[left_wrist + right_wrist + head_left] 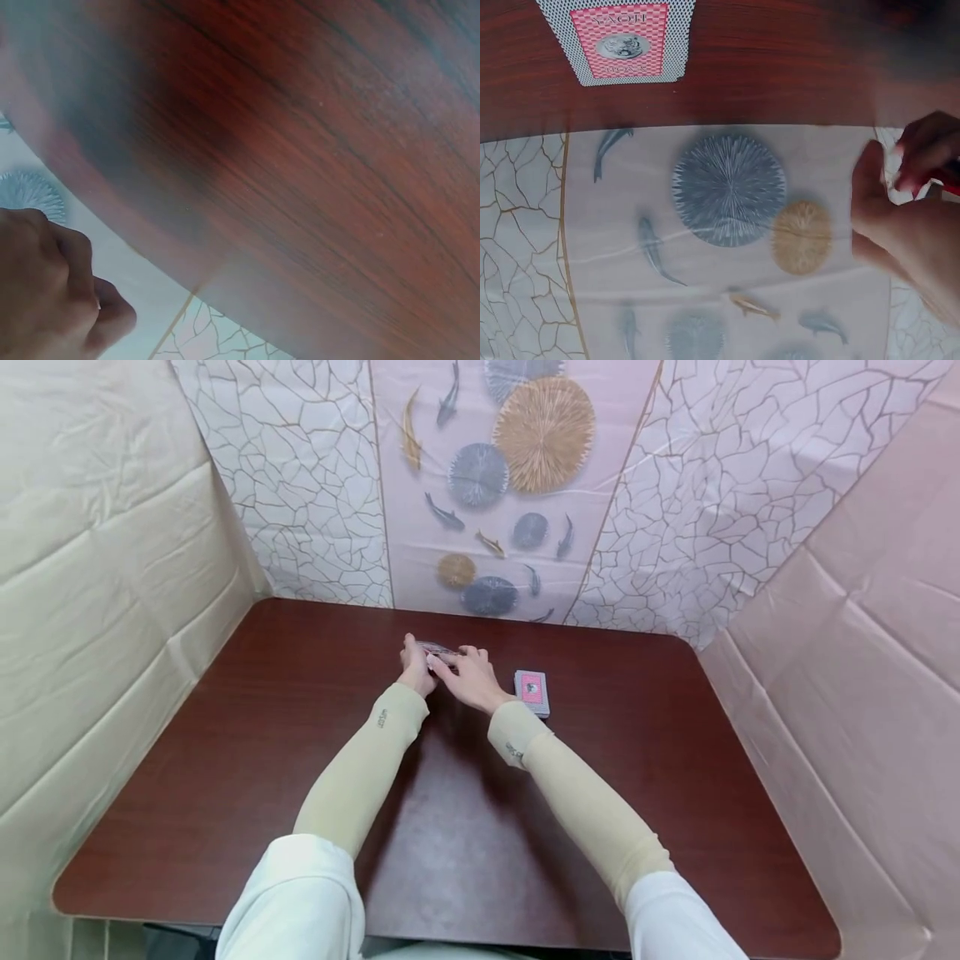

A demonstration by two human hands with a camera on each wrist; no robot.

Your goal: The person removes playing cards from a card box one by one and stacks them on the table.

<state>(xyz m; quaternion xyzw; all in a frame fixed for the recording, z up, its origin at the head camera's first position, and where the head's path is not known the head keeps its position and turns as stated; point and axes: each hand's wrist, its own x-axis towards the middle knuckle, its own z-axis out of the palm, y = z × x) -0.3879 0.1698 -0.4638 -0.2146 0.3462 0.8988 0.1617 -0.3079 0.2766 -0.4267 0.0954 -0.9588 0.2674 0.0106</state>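
Note:
In the head view my left hand (417, 668) holds several playing cards (437, 648) near the far side of the table. My right hand (474, 680) meets them from the right, its thumb reaching across and its fingers bent at their edge. The left wrist view shows the curled fingers of the left hand (49, 289), with the cards hidden. Fingers and thumb of the right hand (904, 225) bend inward at the right of the right wrist view. A deck of cards (532, 688) with a pink-and-white back lies just right of the right hand.
The dark red-brown table (465, 843) has rounded corners. Behind it hangs a patterned cloth (480, 527) with fish and round leaf shapes. Pale cloth walls (97, 610) stand along both sides. Both forearms stretch across the table.

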